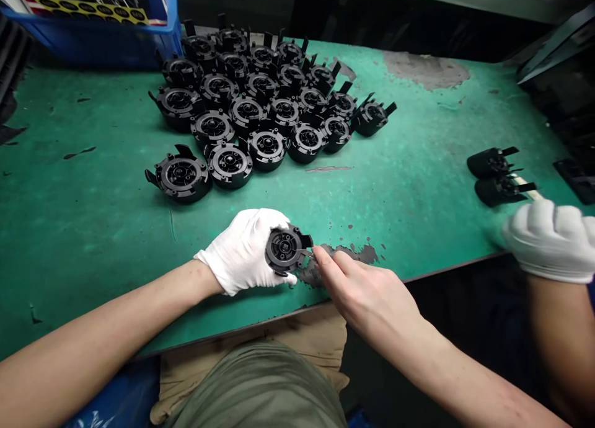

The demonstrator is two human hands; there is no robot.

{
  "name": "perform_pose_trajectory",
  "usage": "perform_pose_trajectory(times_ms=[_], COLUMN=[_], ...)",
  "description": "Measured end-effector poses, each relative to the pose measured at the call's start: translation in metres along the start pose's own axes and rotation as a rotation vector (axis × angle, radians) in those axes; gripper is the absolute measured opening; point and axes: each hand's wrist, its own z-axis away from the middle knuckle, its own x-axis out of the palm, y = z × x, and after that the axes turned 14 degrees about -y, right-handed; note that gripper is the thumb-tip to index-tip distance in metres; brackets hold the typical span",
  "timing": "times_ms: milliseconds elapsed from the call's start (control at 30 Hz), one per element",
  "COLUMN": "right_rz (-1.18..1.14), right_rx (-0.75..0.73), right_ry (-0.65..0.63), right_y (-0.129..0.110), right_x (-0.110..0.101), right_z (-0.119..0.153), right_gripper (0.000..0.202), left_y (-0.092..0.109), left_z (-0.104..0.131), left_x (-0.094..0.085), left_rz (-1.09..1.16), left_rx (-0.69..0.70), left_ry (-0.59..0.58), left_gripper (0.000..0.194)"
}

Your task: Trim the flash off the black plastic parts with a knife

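Observation:
My left hand [251, 248], in a white glove, is closed around the edge of a round black plastic housing [284, 248] held just above the table's near edge. The housing's ringed face, with a small hub in the middle, is turned up, and dark tabs stick out from its rim. My bare right hand [356, 279] pinches a thin metal tool [307, 252] resembling tweezers. Its slender tip reaches over the housing's right side; whether it touches is too small to tell. Beyond my hands stand several similar black housings [231, 162] in a close group.
The green tabletop [102, 161] has worn grey patches. A blue bin [106, 46] stands at the back left. On the right, a co-worker's gloved hand [551, 239] is near two black parts [495, 189] lying on their sides. The table's front edge runs close before me.

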Motion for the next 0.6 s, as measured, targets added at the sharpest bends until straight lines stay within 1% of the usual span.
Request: perform_pose_trajectory(times_ms=[67, 133, 200, 333, 400, 467, 500, 533, 600], right_rz=[-0.022, -0.064, -0.166, -0.495, -0.664, -0.881, -1.030, -1.209, -1.646], right_rx=[-0.022, -0.027, -0.023, 0.001, 0.035, 0.093, 0.132, 0.178, 0.241], right_ry=[0.000, 0.017, 0.046, 0.130, 0.189, 0.199, 0.158, 0.088, -0.146], right_y=[-0.001, -0.002, 0.001, 0.009, 0.010, 0.003, -0.003, -0.012, -0.035], right_x=[0.002, 0.006, 0.011, 0.019, 0.022, 0.023, 0.025, 0.027, 0.034], right_z=[0.001, 0.001, 0.002, 0.006, 0.013, 0.024, 0.030, 0.036, 0.047], right_gripper=[0.045, 0.037, 0.031, 0.029, 0.031, 0.027, 0.024, 0.022, 0.032], left_y=[0.000, 0.001, 0.002, 0.003, 0.003, 0.004, 0.004, 0.005, 0.005], left_z=[0.000, -0.001, -0.002, -0.005, -0.005, -0.002, 0.000, 0.002, 0.006], left_x=[0.000, -0.001, -0.002, -0.007, -0.010, -0.013, -0.015, -0.016, -0.017], left_rz=[0.006, 0.013, 0.022, 0.067, 0.087, 0.118, 0.144, 0.180, 0.273], left_rx=[0.002, 0.000, -0.004, 0.000, 0.003, 0.002, -0.006, -0.015, -0.027], left_ry=[-0.001, -0.001, 0.002, -0.018, -0.018, -0.027, -0.039, -0.054, -0.067], left_gripper=[0.098, 0.097, 0.095, 0.088, 0.092, 0.096, 0.095, 0.092, 0.086])
